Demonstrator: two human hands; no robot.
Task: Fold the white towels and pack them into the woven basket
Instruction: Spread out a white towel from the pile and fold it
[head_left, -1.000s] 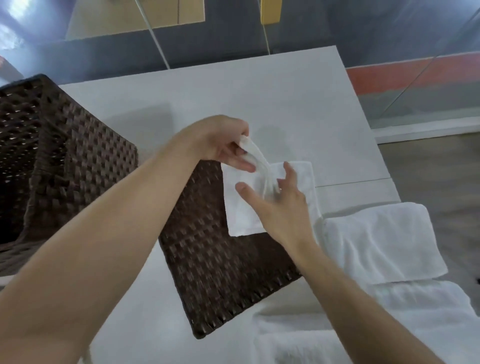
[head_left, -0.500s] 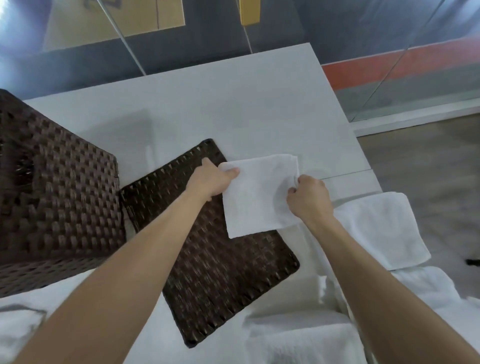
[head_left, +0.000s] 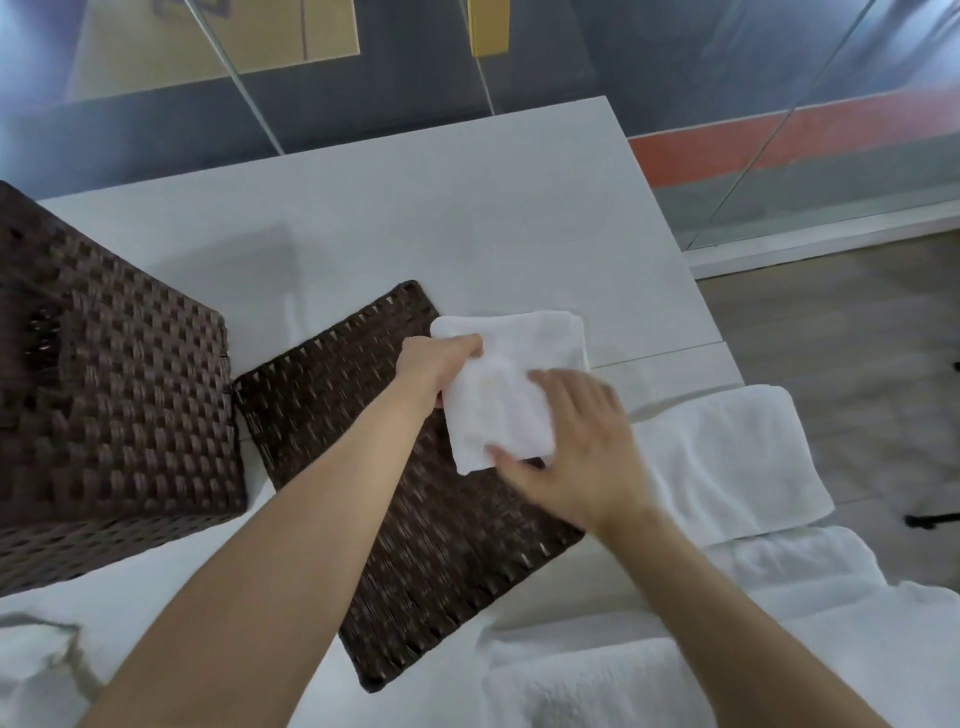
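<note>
Fingers (head_left: 467, 347) of the left hand (head_left: 441, 366) were pinched onto the left edge of the small folded towel (head_left: 511, 364), thumb side hidden so I couldn't tell how deep the pinch went. Right hand (head_left: 571, 447) was laid flat on the towel's near right part, fingers straight and spread, a bit blurry. The towel sat half on a flat woven panel (head_left: 415, 519), half on the white table (head_left: 467, 208), long axis running away from the person and leaning slightly left. Key bit imo: the woven basket (head_left: 130, 389) was off to the left, past the panel, so the left hand was the nearer one for carrying it over. More white towels waited to the right (head_left: 727, 457) and near the bottom edge (head_left: 597, 686), just beside the panel.
</note>
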